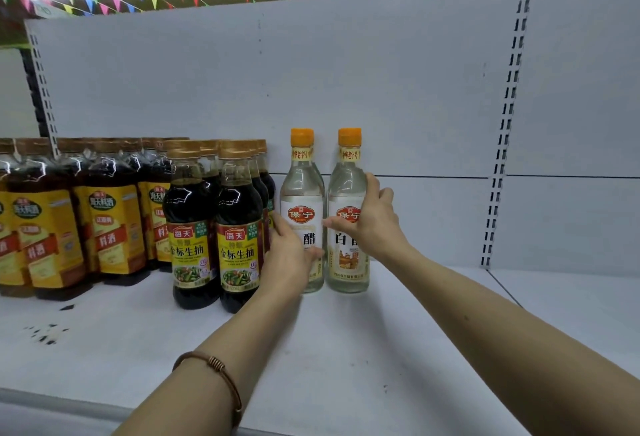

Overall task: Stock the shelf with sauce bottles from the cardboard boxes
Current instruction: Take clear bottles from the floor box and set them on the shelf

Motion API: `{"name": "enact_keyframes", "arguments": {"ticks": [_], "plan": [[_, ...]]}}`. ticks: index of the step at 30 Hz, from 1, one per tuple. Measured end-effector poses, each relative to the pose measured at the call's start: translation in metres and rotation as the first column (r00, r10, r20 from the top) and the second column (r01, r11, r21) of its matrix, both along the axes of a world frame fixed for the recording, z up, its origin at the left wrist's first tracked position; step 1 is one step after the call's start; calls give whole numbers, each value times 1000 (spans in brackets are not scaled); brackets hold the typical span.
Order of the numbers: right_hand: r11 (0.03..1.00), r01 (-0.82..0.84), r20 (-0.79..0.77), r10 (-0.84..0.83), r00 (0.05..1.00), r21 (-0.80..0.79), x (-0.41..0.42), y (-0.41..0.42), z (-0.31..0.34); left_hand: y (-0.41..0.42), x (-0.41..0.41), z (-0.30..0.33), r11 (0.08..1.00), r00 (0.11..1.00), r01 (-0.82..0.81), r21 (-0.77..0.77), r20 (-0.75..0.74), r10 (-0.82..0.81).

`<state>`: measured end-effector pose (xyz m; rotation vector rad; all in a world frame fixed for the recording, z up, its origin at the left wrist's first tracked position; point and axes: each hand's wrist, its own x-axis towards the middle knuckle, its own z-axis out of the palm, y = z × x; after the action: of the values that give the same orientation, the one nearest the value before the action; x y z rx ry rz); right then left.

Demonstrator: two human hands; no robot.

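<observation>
Two clear vinegar bottles with orange caps stand upright side by side on the white shelf [346,349], near its back panel. My left hand [289,255] wraps around the lower body of the left vinegar bottle [302,200]. My right hand [372,220] grips the middle of the right vinegar bottle [346,189], thumb across its label and fingers round its right side. Both bottles rest on the shelf. No cardboard box is in view.
Dark soy sauce bottles [239,227] stand in rows just left of my left hand. Further left are cooking wine bottles [110,220] with yellow labels. The shelf right of the vinegar bottles is bare up to a slotted upright [498,165].
</observation>
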<state>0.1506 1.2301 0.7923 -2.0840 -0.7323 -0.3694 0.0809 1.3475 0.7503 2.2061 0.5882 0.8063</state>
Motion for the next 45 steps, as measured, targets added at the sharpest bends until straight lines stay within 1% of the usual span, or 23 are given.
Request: {"name": "enact_keyframes", "arguments": {"ticks": [8, 15, 20, 24, 26, 28, 30, 32, 34, 37, 40, 42, 45], "plan": [[1000, 20, 4, -20, 1000, 7, 7, 4, -3, 9, 12, 0, 1000, 1000, 8, -3, -2, -8], [1000, 23, 4, -23, 1000, 16, 12, 5, -6, 14, 15, -3, 1000, 999, 30, 1, 26, -30], [999, 31, 1, -31, 1000, 27, 10, 7, -8, 14, 12, -4, 999, 998, 48, -10, 33, -48], [998, 48, 3, -48, 999, 52, 5, 10, -12, 9, 8, -1, 997, 998, 62, -45, 11, -61], [998, 52, -43, -50, 998, 45, 1, 9, -13, 5, 5, -2, 993, 996, 88, -79, 7, -88], [997, 55, -123, -47, 991, 62, -5, 5, -16, -1, -2, -2, 985, 995, 101, -140, 10, -101], [996, 42, -143, -31, 989, 78, -16, -3, -20, -6, -12, -2, 981, 991, 135, -140, 15, -134], [995, 18, -127, -6, 992, 95, -32, -12, -17, -7, -23, -4, 980, 984, 175, -90, 7, -175], [994, 1, -111, 11, 994, 111, -52, -21, -8, -12, -44, -3, 975, 976, 211, -70, -33, -214], [994, -29, -89, 38, 995, 102, -88, -33, 3, -17, -79, -5, 961, 960, 276, -16, -47, -277], [994, -64, -77, 70, 995, 87, -128, -38, -2, -13, -118, -10, 959, 959, 280, -50, -21, -281], [994, -91, -74, 95, 993, 57, -153, -36, -9, -8, -147, -11, 962, 963, 269, -46, 11, -269], [981, -191, -96, 192, 977, 17, -190, -30, -14, -1, -191, -11, 977, 976, 214, -17, 53, -213]]}}
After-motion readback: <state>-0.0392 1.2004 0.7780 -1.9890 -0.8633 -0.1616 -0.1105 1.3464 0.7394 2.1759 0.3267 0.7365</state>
